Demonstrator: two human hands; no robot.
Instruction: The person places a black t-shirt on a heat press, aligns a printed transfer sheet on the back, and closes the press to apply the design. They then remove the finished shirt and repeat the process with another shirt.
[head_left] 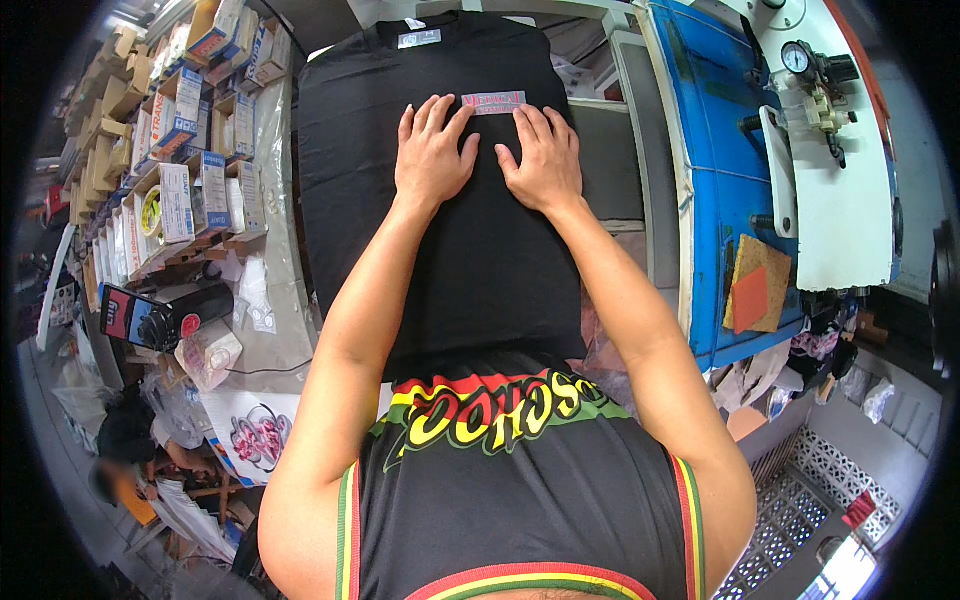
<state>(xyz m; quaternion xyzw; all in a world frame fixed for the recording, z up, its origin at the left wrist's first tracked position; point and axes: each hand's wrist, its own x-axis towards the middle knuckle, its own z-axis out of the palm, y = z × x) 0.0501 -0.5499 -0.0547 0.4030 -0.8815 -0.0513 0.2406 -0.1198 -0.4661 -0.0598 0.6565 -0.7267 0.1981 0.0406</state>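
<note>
A black T-shirt [450, 270] lies spread flat in front of me, its collar at the far end. On its chest sits a small rectangular transfer label [495, 102], grey with red print. My left hand [434, 152] rests with fingers stretched out, the index fingertip close to the label's left edge. Fingers also outstretched, my right hand [543, 158] lies on the cloth, its index fingertip at the label's lower right corner. Both thumbs point inward over the shirt. Inside the collar is a pale neck tag [420, 38].
Stacked cardboard boxes [176, 203] fill the left side, with a phone [124, 316] below them. At right stands a blue-covered machine [735, 190] with a pressure gauge [796, 57]. An orange pad [750, 299] lies on it. Another person [135, 440] is at lower left.
</note>
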